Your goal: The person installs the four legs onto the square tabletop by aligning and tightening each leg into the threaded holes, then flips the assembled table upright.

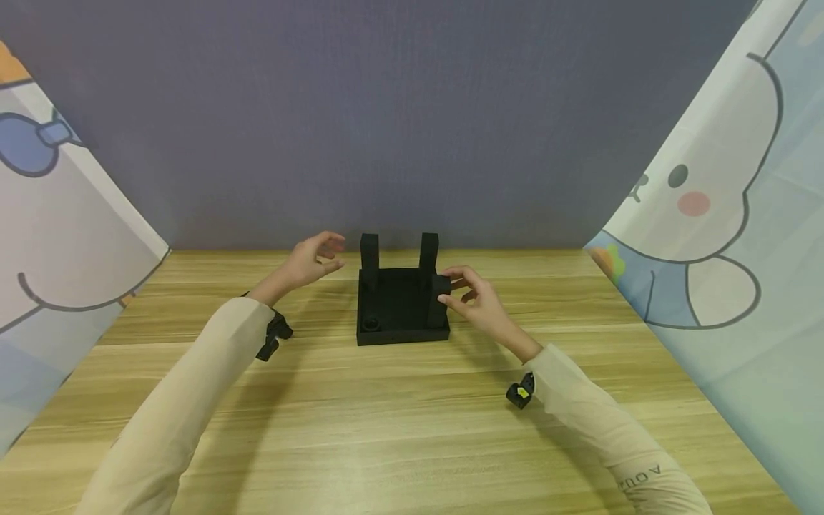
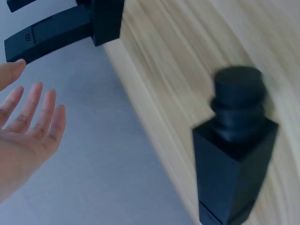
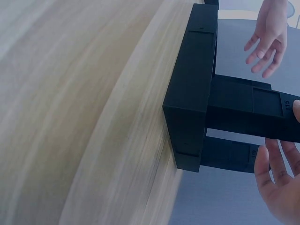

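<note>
A square black base (image 1: pixel 403 335) carries black posts at its back left (image 1: pixel 370 259), back right (image 1: pixel 428 252) and front right (image 1: pixel 438 309); a round socket (image 1: pixel 371 324) shows at its front left. My right hand (image 1: pixel 483 307) pinches the front right post near its top, its thumb (image 3: pixel 296 110) against one face. Left of the base, my left hand (image 1: pixel 310 263) is raised with fingers apart and holds nothing. In the left wrist view, a post (image 2: pixel 75 28) stands beyond the left thumb. A blurred black block with a round stepped end (image 2: pixel 239 108) appears close to that camera.
The wooden table (image 1: pixel 360 429) extends around the base, with a grey panel (image 1: pixel 386 121) behind it. Printed cartoon cloths flank both sides (image 1: pixel 58 214). Black wrist devices (image 1: pixel 275 335) are by both cuffs.
</note>
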Motion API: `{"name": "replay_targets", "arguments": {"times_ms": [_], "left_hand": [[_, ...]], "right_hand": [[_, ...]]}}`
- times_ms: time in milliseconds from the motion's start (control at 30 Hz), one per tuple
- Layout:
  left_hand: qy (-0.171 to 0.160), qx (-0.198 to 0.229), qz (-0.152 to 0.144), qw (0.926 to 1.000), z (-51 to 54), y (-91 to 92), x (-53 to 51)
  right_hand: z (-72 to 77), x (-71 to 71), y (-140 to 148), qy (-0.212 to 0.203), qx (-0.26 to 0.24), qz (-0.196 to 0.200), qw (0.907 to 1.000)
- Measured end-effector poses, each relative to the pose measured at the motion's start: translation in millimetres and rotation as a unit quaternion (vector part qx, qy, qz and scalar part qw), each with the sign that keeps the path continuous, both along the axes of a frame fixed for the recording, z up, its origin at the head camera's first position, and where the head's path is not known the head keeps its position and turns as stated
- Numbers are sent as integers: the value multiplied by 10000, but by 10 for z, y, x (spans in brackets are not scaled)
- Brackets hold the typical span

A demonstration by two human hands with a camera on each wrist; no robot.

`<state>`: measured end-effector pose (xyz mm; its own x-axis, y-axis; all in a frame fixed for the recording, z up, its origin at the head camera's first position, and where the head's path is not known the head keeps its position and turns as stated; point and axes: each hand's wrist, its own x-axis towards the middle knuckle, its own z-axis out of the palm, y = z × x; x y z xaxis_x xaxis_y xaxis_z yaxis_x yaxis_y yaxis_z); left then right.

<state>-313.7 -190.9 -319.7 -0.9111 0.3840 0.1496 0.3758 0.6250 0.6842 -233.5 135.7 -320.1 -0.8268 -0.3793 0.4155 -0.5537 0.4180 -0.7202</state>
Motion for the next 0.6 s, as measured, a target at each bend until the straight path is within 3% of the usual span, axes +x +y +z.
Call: {"name": "replay_targets", "arguments": {"times_ms": [367, 600], "left_hand": [[-129, -213, -29, 9997, -74, -292, 123], [-385, -51, -134, 9992, -149, -538, 173]], "right_hand": [[-5, -4, -2, -105, 9, -4, 9999], [-14, -12, -9, -105, 33, 5, 9999]]}}
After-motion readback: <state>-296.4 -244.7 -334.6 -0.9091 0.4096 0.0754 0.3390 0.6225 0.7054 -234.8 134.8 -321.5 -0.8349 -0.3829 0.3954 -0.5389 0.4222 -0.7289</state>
